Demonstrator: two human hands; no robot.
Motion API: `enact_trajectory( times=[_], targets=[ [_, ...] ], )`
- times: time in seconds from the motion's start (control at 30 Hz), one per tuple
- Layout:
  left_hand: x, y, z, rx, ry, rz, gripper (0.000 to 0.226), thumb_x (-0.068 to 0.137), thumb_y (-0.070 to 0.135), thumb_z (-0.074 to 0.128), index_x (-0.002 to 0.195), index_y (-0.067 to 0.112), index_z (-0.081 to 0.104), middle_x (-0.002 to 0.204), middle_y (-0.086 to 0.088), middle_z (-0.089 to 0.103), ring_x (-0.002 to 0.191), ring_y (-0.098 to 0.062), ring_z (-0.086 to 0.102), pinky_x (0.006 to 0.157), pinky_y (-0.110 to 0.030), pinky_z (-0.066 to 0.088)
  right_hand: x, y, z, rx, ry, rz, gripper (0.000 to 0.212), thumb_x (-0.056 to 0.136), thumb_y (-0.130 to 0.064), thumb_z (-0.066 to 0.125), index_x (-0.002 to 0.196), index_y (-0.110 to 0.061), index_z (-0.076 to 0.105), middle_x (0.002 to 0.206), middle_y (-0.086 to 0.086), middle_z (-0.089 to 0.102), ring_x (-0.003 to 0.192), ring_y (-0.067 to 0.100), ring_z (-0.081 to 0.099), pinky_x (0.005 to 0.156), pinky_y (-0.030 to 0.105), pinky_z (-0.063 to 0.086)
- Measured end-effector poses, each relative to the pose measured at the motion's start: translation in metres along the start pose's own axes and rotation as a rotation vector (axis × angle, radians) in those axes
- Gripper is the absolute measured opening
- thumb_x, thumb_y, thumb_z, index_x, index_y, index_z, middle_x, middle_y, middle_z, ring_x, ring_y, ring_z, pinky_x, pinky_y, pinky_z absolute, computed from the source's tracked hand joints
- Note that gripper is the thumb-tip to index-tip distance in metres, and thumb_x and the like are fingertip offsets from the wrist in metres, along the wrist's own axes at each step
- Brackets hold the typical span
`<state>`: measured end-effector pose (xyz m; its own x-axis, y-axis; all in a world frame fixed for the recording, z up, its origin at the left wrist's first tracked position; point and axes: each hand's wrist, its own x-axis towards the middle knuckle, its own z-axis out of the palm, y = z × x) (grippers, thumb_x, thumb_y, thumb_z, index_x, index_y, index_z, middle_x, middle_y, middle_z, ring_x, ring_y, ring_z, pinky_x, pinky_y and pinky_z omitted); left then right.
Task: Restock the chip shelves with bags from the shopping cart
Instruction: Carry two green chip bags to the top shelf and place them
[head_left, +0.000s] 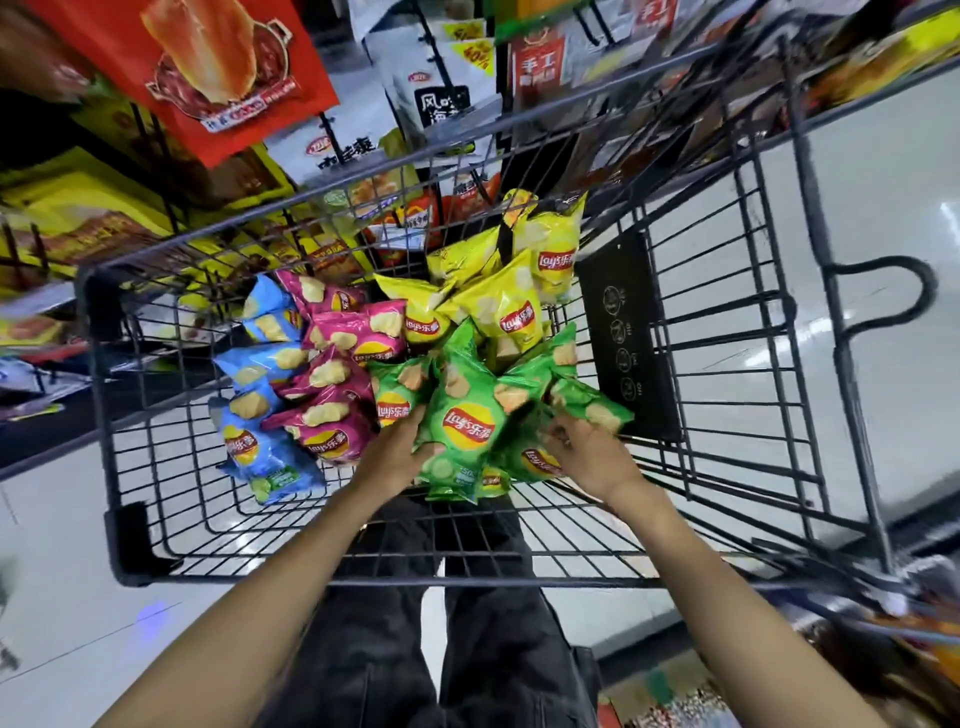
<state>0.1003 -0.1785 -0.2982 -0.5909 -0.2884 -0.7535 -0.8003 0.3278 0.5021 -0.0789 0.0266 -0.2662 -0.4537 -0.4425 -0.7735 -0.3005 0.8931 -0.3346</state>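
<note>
From the head view I look straight down into the shopping cart (644, 571), and it is well loaded. The chip bags lie sorted by colour on the wire floor: blue bags (260, 395) at the left, pink bags (337, 374) next to them, yellow bags (498, 291) toward the far end, and green bags (462, 410) nearest to me. I judge the restocking to be at an early or middle stage, since so many bags are in the cart and none is on its way to a shelf.

My left hand (400, 447) is at the left edge of the front green bag, fingers curled round its side, so that grip holds the bag. My right hand (592, 452) reaches into the green pile on the right; its fingers are blurred and partly buried among the bags, and I cannot tell whether that grip has closed on one or is only touching them.

The shelves (130, 218) show beyond the cart's far rim, crowded with yellow and red packets, blurred. I cannot see an empty chip slot from here. What is left, by my reckoning: lift the green bags out, carry them to the shelf, then do the same with the other colours.
</note>
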Motion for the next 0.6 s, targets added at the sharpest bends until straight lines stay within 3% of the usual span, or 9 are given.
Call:
enact_trajectory(
  times=[0.2, 0.3, 0.43, 0.5, 0.6],
  targets=[
    [-0.013, 0.003, -0.011, -0.024, 0.03, -0.034, 0.08, 0.093, 0.035, 0.065, 0.155, 0.014, 0.019, 0.152, -0.012, 0.041, 0.134, -0.03, 0.045, 0.103, -0.038, 0.041, -0.024, 0.032, -0.008, -0.239, -0.185, 0.189, 0.041, 0.103, -0.039, 0.04, 0.133, -0.013, 0.05, 0.133, 0.015, 0.058, 0.12, 0.034, 0.057, 0.092, 0.039, 0.047],
    [-0.012, 0.002, -0.008, -0.038, 0.011, -0.024, 0.079, 0.093, 0.024, 0.066, 0.155, 0.012, 0.018, 0.151, -0.012, 0.04, 0.136, -0.03, 0.042, 0.102, -0.032, 0.036, -0.017, 0.032, -0.006, -0.138, -0.211, 0.178, 0.046, 0.102, -0.038, 0.043, 0.139, -0.011, 0.042, 0.137, 0.017, 0.056, 0.124, 0.035, 0.055, 0.095, 0.038, 0.046],
    [-0.011, -0.003, -0.005, -0.152, 0.0, -0.076, 0.077, 0.093, 0.019, 0.066, 0.154, 0.015, 0.021, 0.149, -0.011, 0.043, 0.134, -0.026, 0.044, 0.105, -0.033, 0.036, -0.002, 0.016, 0.003, 0.139, -0.22, 0.172, 0.069, 0.096, -0.039, 0.059, 0.148, -0.011, 0.023, 0.143, 0.019, 0.049, 0.129, 0.036, 0.049, 0.101, 0.037, 0.043],
    [-0.014, -0.004, -0.006, -0.208, -0.005, -0.101, 0.079, 0.091, 0.025, 0.069, 0.154, 0.019, 0.021, 0.147, -0.008, 0.045, 0.131, -0.022, 0.045, 0.105, -0.034, 0.037, 0.003, 0.008, 0.007, 0.199, -0.223, 0.197, 0.077, 0.094, -0.038, 0.061, 0.151, -0.009, 0.017, 0.145, 0.019, 0.044, 0.131, 0.036, 0.047, 0.102, 0.036, 0.042],
    [-0.018, -0.006, -0.01, -0.261, 0.027, -0.107, 0.102, 0.068, 0.058, 0.07, 0.152, 0.023, 0.024, 0.142, -0.005, 0.05, 0.128, -0.022, 0.048, 0.108, -0.043, 0.04, 0.003, 0.008, 0.007, 0.026, -0.061, 0.255, 0.074, 0.097, -0.033, 0.056, 0.151, -0.006, 0.014, 0.152, 0.017, 0.033, 0.133, 0.036, 0.045, 0.102, 0.042, 0.044]
  ],
)
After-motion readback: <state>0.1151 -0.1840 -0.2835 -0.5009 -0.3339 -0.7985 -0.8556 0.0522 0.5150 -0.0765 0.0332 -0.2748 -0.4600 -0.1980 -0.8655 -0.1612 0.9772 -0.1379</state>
